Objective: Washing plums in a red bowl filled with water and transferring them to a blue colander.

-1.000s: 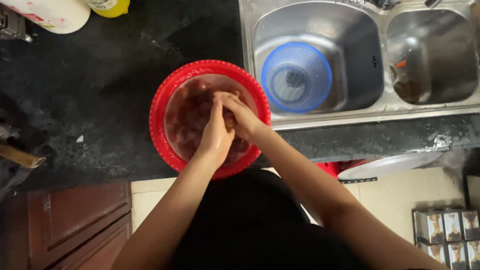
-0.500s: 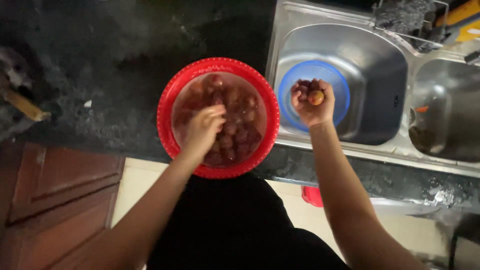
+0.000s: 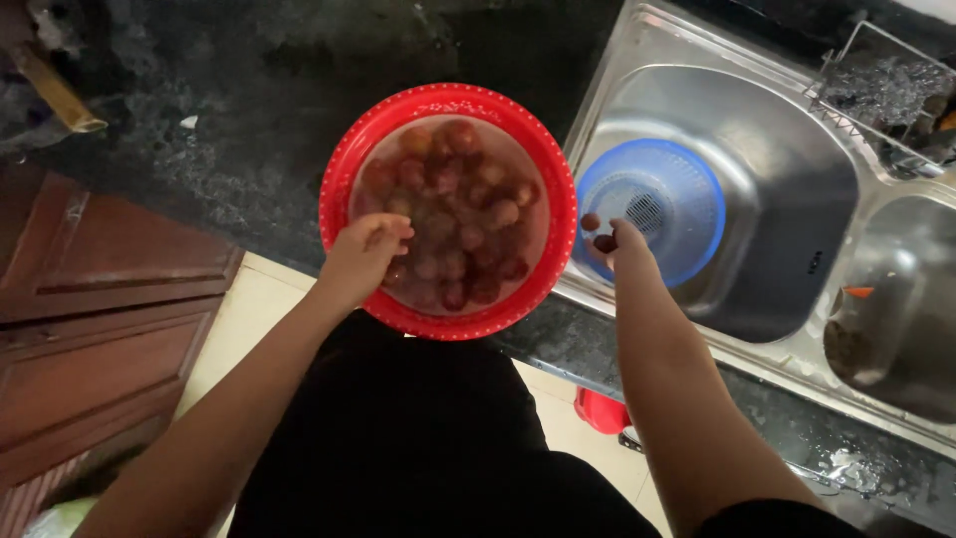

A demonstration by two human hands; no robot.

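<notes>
A red bowl (image 3: 339,189) on the dark counter holds water and several small round red fruits (image 3: 458,234). My left hand (image 3: 360,257) rests over the bowl's near-left rim with fingers curled; what it grips is hidden. My right hand (image 3: 622,247) hangs over the sink's left edge, beside the near-left rim of a blue colander (image 3: 687,174) that stands in the sink. Two red fruits (image 3: 597,233) show at its fingertips.
The steel double sink (image 3: 797,130) fills the right side, with a wire rack (image 3: 886,90) at its far corner and a second basin (image 3: 896,329) at right. Brown cabinet doors (image 3: 90,329) lie below the counter at left. A wooden handle (image 3: 55,90) sits at far left.
My right hand carried a handful of fruits from the bowl over the colander and now sits lower at its left rim with only two showing. My left hand drew back to the bowl's near rim.
</notes>
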